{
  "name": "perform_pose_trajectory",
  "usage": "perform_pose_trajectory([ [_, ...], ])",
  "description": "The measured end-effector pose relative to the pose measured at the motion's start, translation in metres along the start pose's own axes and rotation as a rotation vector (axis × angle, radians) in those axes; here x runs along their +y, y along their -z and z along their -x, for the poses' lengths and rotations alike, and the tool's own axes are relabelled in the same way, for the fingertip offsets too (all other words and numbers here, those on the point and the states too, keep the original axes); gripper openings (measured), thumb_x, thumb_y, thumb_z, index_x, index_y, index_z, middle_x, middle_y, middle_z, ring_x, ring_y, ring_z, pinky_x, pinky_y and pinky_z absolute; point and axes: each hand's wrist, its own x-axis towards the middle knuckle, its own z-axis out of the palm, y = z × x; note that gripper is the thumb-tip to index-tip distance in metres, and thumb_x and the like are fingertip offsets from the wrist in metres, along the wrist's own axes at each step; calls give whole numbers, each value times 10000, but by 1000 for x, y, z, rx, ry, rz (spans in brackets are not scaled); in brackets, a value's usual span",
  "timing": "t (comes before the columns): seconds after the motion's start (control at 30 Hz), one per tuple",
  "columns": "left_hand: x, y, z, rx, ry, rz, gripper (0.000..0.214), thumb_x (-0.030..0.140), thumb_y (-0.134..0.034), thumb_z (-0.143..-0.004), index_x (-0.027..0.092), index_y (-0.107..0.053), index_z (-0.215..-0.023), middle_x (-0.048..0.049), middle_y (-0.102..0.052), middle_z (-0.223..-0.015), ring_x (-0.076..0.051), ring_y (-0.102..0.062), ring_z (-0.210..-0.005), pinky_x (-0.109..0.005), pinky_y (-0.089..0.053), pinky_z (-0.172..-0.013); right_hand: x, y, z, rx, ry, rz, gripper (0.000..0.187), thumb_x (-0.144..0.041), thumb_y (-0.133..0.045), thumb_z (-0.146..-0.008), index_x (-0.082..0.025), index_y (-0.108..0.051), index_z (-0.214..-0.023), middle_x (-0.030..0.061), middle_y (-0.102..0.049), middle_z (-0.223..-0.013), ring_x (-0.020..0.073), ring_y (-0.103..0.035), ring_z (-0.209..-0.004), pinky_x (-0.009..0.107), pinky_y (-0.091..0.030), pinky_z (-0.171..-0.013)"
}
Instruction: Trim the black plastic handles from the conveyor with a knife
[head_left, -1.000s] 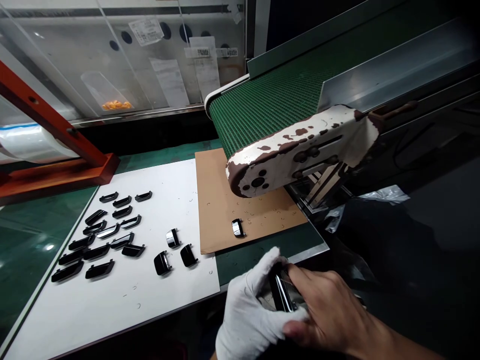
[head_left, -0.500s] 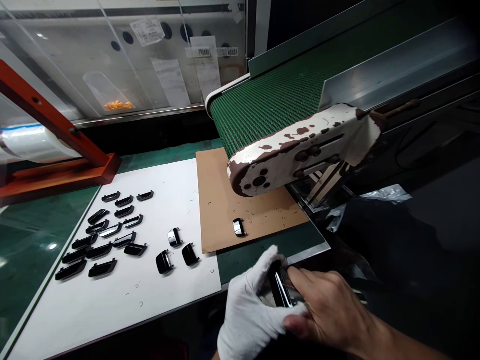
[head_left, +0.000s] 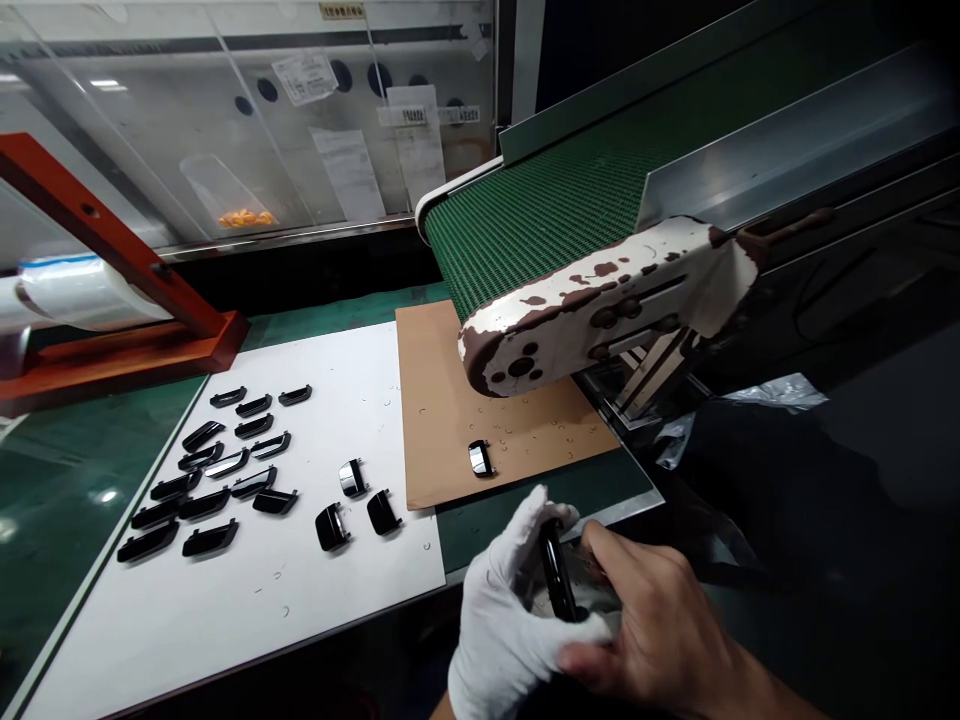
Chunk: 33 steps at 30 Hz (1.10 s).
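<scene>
My left hand (head_left: 510, 620), in a white glove, grips a glossy black plastic part (head_left: 556, 580) held upright at the table's front edge. My bare right hand (head_left: 652, 630) closes on the same part from the right, fingertips on its edge. A single black part (head_left: 479, 458) lies on the brown cardboard sheet (head_left: 450, 420). Three more black parts (head_left: 352, 505) lie loose on the white board (head_left: 225, 590), and several long black parts (head_left: 217, 470) are laid in rows at its left.
A green conveyor belt (head_left: 540, 220) with a chipped white end cover (head_left: 600, 300) overhangs the cardboard. An orange frame (head_left: 127, 320) holding a film roll (head_left: 75, 295) stands at the back left. A clear panel (head_left: 262, 120) closes the rear.
Both hands have lifted slightly and turned the black part more upright. The view has shifted a little; the parts on the table have not moved.
</scene>
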Motion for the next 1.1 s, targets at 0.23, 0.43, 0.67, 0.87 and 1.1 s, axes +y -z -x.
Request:
perform_pose_trajectory([
  [0.23,-7,8,-2,-73,-44,19,849,53,-858,-450,200,-621,-1252,-32,-702,-1113,-251,-645,-1068,-262,-525,-956,-7,4,-1,-32,3,93,954,-845,-129,-801,-50,-649,-887,112,-659,-622,275,-665,-510,361,-464,-444],
  [0.43,-2,13,-1,-87,-27,-138,861,111,-891,-461,199,-612,-1270,-36,-694,-1143,-254,-628,-1100,-266,-493,-998,-7,7,-1,-78,-33,153,925,-876,-110,-765,-114,-631,-815,89,-640,-590,279,-644,-476,362,-440,-425],
  [0.67,4,19,-2,-148,-46,-206,787,179,-897,-507,218,-637,-1248,-27,-693,-1145,-251,-622,-1109,-275,-466,-1025,-5,5,3,-202,-98,122,990,-923,-103,-703,-111,-649,-856,109,-662,-615,327,-663,-518,400,-460,-456],
  [0.87,7,23,-1,-209,-22,-197,791,175,-905,-524,250,-630,-1261,-18,-693,-1131,-231,-647,-1046,-247,-507,-948,-5,3,5,-257,-135,82,1024,-933,-91,-688,-107,-664,-885,126,-683,-633,360,-681,-558,434,-485,-470],
  [1.1,13,19,0,-183,25,-248,786,165,-882,-510,213,-637,-1255,-47,-694,-1123,-260,-654,-1023,-293,-530,-937,-5,2,6,-160,-54,133,1005,-901,-81,-732,-99,-672,-862,110,-686,-613,313,-680,-523,385,-471,-441],
])
